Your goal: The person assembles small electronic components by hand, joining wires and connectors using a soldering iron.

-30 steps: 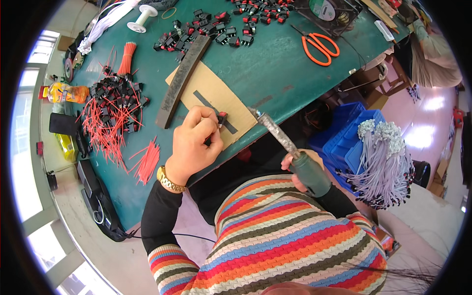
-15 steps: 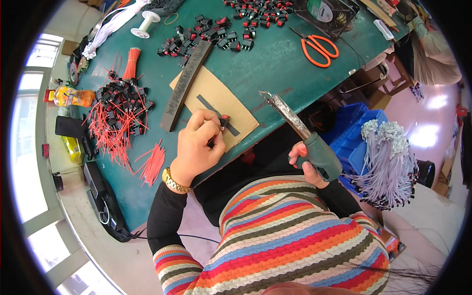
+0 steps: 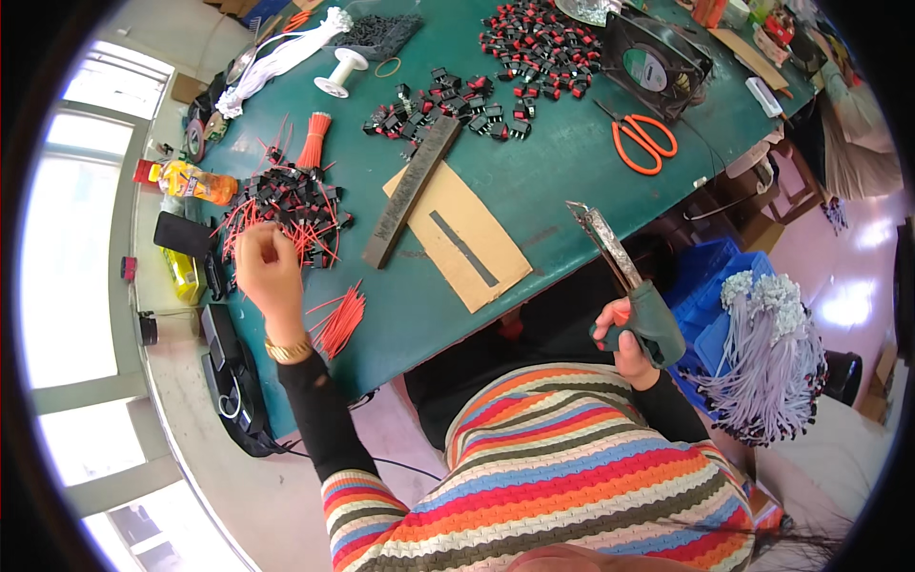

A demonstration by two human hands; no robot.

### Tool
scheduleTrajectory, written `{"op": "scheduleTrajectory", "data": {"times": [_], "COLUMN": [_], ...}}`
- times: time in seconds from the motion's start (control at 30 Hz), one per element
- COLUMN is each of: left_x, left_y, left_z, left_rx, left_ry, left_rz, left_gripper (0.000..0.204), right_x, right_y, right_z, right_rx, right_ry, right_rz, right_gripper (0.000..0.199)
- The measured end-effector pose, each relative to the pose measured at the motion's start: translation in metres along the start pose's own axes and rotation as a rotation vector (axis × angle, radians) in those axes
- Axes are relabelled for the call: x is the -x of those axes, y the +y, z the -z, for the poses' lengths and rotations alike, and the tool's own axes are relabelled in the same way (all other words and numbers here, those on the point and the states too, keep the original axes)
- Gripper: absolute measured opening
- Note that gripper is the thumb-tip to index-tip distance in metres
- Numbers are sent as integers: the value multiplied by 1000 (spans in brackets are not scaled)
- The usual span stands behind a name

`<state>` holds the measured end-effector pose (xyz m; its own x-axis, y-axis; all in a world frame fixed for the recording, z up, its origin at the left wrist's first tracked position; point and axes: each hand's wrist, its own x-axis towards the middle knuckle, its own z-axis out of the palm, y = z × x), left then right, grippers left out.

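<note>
My left hand [image 3: 270, 276] is over the near-left edge of a pile of small black switches with red wires [image 3: 310, 195]. Its fingers are curled together, and whatever is between them cannot be made out. My right hand [image 3: 621, 334] grips the green handle of a soldering gun [image 3: 658, 329], its metal barrel pointing up and left past the table's near edge. A short fan of loose red wires [image 3: 341, 322] lies close to my left wrist. Between my hands rests a tan cardboard sheet [image 3: 505, 272] bearing a dark strip [image 3: 464, 250]; a long dark bar [image 3: 412, 195] lies across its left side.
Toward the back are loose black-and-red switches [image 3: 543, 48], a white spool [image 3: 341, 74] and a bundle of red wires [image 3: 315, 138]. Orange-handled scissors [image 3: 640, 143] and a black fan [image 3: 658, 62] are at right. Blue bins [image 3: 705, 329] and white cables [image 3: 762, 353] stand beside me.
My left hand has left the cardboard, where it held a small black switch, and moved left to the wired pile. The soldering gun stays in my right hand. The view has shifted slightly.
</note>
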<state>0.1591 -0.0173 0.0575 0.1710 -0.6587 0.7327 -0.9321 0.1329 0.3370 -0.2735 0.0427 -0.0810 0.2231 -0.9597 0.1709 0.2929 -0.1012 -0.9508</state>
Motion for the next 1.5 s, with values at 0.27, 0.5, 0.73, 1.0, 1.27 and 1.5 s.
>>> {"op": "scheduleTrajectory", "data": {"times": [0.27,0.5,0.73,1.0,1.27,1.5], "left_x": [-34,-47,-35,-32,-8,52], "left_y": [25,32,32,24,92,133], "left_z": [-50,-137,-139,-136,-79,-57], "left_rx": [-68,51,250,265,281,456], "left_ry": [-253,-635,-597,-563,-537,-594], "left_rz": [-257,-2,182,120,-104,-53], "left_gripper": [6,19,21,22,21,29], "right_x": [-1,8,5,-3,-2,-8], "right_y": [5,6,5,6,4,5], "right_z": [-7,-2,-3,-8,-7,-8], "right_rx": [-110,-93,-148,-204,-204,-207], "right_ry": [34,20,135,106,145,130], "right_rz": [28,27,26,13,25,0], "right_gripper": [38,36,35,35,36,36]}}
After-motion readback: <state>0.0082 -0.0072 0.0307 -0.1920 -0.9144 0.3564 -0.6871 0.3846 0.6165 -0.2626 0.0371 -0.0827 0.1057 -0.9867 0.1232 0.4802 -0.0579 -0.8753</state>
